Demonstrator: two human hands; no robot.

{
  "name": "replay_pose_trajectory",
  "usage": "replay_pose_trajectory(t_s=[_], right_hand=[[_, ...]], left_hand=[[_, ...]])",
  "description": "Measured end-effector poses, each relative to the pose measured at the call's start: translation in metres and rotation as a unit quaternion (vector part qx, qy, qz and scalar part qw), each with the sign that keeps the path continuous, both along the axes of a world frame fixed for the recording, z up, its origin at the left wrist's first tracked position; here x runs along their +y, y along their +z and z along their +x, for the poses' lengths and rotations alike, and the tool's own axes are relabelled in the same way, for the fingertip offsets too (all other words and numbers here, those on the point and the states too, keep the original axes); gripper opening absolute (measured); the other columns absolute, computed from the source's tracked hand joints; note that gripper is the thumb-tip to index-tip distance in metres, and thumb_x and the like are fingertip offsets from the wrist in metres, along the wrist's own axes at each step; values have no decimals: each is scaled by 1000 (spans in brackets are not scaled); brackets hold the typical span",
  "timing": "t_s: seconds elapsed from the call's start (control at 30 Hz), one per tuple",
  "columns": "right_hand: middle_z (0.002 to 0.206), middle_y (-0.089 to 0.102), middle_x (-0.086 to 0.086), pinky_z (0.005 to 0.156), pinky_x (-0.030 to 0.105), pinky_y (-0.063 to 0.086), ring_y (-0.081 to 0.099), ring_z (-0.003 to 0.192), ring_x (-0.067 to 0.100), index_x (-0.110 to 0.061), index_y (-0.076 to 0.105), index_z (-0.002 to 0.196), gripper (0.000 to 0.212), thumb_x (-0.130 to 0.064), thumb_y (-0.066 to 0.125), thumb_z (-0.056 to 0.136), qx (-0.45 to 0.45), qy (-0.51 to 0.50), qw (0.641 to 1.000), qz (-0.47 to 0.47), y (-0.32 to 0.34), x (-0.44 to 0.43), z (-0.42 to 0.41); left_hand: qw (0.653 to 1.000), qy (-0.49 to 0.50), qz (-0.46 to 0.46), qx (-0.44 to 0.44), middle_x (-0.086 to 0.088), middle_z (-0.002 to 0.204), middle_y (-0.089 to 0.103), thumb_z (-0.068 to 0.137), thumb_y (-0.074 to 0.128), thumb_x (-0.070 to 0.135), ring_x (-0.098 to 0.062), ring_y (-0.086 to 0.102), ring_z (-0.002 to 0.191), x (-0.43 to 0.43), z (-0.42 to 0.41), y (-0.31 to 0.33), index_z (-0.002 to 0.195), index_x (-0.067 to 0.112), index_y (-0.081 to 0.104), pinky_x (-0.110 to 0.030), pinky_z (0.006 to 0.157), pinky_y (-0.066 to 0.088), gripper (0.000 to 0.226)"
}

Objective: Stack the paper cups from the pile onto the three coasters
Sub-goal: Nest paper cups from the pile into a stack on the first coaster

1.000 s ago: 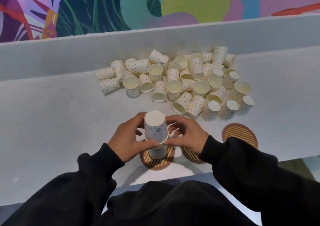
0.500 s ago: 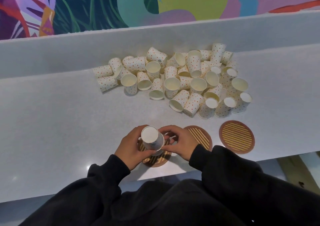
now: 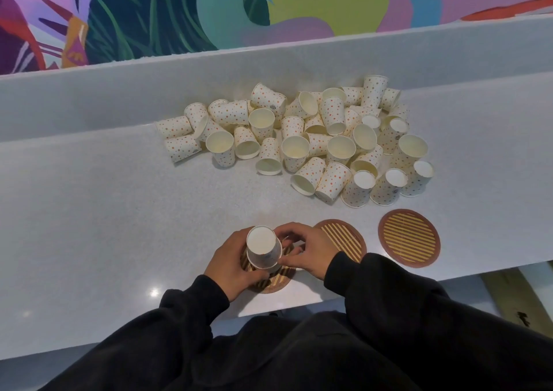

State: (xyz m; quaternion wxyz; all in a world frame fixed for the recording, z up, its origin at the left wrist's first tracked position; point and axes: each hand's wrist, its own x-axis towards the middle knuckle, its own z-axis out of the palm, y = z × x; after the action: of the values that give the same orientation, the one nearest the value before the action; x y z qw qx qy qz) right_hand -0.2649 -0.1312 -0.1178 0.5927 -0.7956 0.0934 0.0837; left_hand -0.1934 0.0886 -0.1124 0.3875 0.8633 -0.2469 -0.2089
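Low in the frame, just left of centre: a paper cup (image 3: 263, 248), upside down with its white base up, over the leftmost coaster (image 3: 270, 283); impossible to tell whether resting on it. Held from both sides: left hand (image 3: 232, 266) curled round its left wall, right hand (image 3: 305, 250) pinching its right side near the rim. Black sleeves (image 3: 194, 307) running down to the bottom edge. To the right, a middle coaster (image 3: 344, 239) partly under the right wrist, then a third coaster (image 3: 409, 238), striped, near the front edge of the tabletop (image 3: 104, 211). Further up, across the centre, the pile (image 3: 299, 139) of dotted cups, most on their sides, some standing. Along the top, a colourful mural (image 3: 179, 10).
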Motion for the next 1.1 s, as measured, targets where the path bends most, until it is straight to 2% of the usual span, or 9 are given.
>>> replay_pose_trajectory(t_s=[0.3, 0.43, 0.5, 0.57, 0.7, 0.83, 0.9, 1.0, 1.1], right_hand=[[116, 68, -11, 81, 24, 58, 64, 102, 8, -35, 68, 124, 51, -19, 88, 80, 28, 7, 1000, 13, 0, -2, 2], [118, 69, -11, 88, 29, 61, 66, 104, 10, -35, 68, 123, 54, -18, 90, 77, 51, 13, 998, 28, 8, -15, 7], [117, 70, -2, 89, 35, 62, 69, 104, 18, -31, 70, 120, 48, -11, 87, 80, 59, -56, 993, 87, 11, -25, 15], [112, 72, 4, 83, 36, 63, 73, 101, 26, -25, 70, 118, 37, -14, 83, 85, 71, -179, 973, 128, 14, -36, 29], [113, 72, 7, 75, 40, 66, 76, 95, 30, -24, 60, 130, 45, -30, 80, 91, 147, -341, 908, 193, 17, -47, 56], [139, 62, 3, 74, 36, 64, 71, 106, 29, -44, 33, 152, 73, -33, 76, 94, 129, -321, 930, 122, 13, -36, 70], [150, 53, 2, 88, 41, 62, 62, 123, 29, -51, 24, 155, 80, -40, 74, 94, 128, -280, 951, 41, 9, -31, 75], [154, 50, 1, 106, 47, 53, 57, 130, 29, -52, 29, 149, 69, -50, 69, 94, 123, -253, 958, -55, 3, -29, 80], [135, 62, 2, 98, 47, 57, 61, 113, 24, -49, 47, 125, 43, -58, 69, 90, 123, -252, 956, -82, -5, -27, 80]], left_hand=[[1000, 3, 9, 17, 19, 131, 58, 69, 93, 30, -5, 54, 118, 0, 1, -7, 135, 46, 43, -26, 102, 46, 84], [998, -32, 44, 16, 14, 137, 55, 71, 87, 22, -7, 55, 120, 13, 23, -9, 138, 53, 38, -33, 102, 49, 89], [997, -23, 68, -1, 8, 134, 57, 77, 82, 15, -9, 57, 116, 21, 43, -6, 138, 50, 40, -37, 99, 52, 82], [997, 3, 74, -27, 7, 128, 59, 81, 78, 9, -11, 59, 111, 25, 68, 1, 133, 46, 45, -40, 98, 54, 72], [995, 40, 64, -65, 4, 125, 60, 87, 78, 21, -13, 61, 104, 4, 118, 18, 136, 39, 52, -38, 93, 55, 58], [992, -35, 79, -87, -5, 146, 46, 87, 78, 27, -22, 59, 113, -44, 151, 28, 152, 37, 39, -33, 94, 51, 77], [986, -77, 108, -100, -8, 156, 34, 86, 78, 28, -30, 52, 129, -69, 161, 27, 157, 37, 31, -38, 106, 47, 86], [972, -113, 181, -97, -10, 167, 17, 88, 77, 37, -35, 33, 148, -96, 172, 18, 159, 37, 26, -42, 117, 36, 88], [974, -105, 181, -88, -11, 166, 20, 87, 75, 46, -34, 31, 149, -104, 176, 4, 143, 33, 50, -42, 118, 33, 63]])
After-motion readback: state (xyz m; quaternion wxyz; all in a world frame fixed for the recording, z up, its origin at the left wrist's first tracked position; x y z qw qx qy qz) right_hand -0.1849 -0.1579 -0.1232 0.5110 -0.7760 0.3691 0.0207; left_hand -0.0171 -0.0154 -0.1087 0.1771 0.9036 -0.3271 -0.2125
